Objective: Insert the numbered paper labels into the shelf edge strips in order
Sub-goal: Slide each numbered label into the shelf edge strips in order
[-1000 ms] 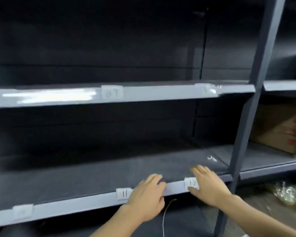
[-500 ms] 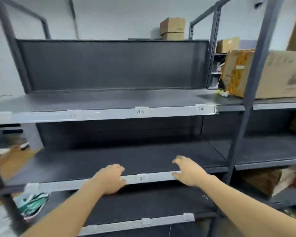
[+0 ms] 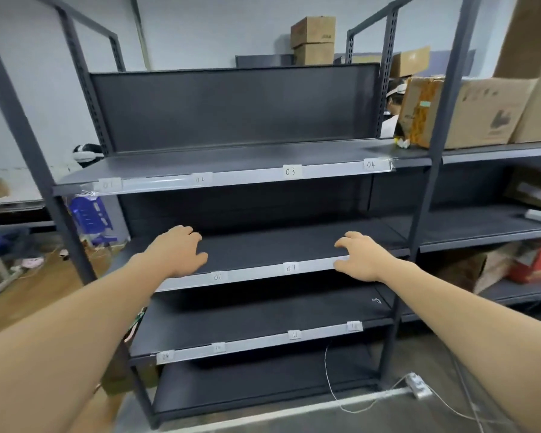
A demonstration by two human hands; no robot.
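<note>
A dark grey shelf unit fills the view. Its top edge strip (image 3: 247, 176) carries paper labels 01 (image 3: 107, 184), 02 (image 3: 200, 179), 03 (image 3: 290, 171) and 04 (image 3: 370, 165). The middle strip (image 3: 256, 271) shows labels 06 (image 3: 217, 277) and 07 (image 3: 290, 268). The lower strip (image 3: 256, 342) holds labels 09 (image 3: 165, 356), 10 (image 3: 218, 348), 11 (image 3: 294, 335) and one more (image 3: 354, 325). My left hand (image 3: 177, 250) rests on the middle shelf's left end, fingers spread, holding nothing. My right hand (image 3: 358, 256) lies on the same strip's right end, fingers apart, covering that spot.
Grey uprights (image 3: 431, 157) frame the unit. Cardboard boxes (image 3: 469, 112) sit on the neighbouring shelf to the right, more boxes (image 3: 313, 39) behind. A white power strip (image 3: 419, 389) and its cable lie on the floor. A blue crate (image 3: 89, 214) stands at left.
The view has risen from the lower shelf to take in the whole unit. Both hands moved from the lower strip up to the middle one and spread further apart.
</note>
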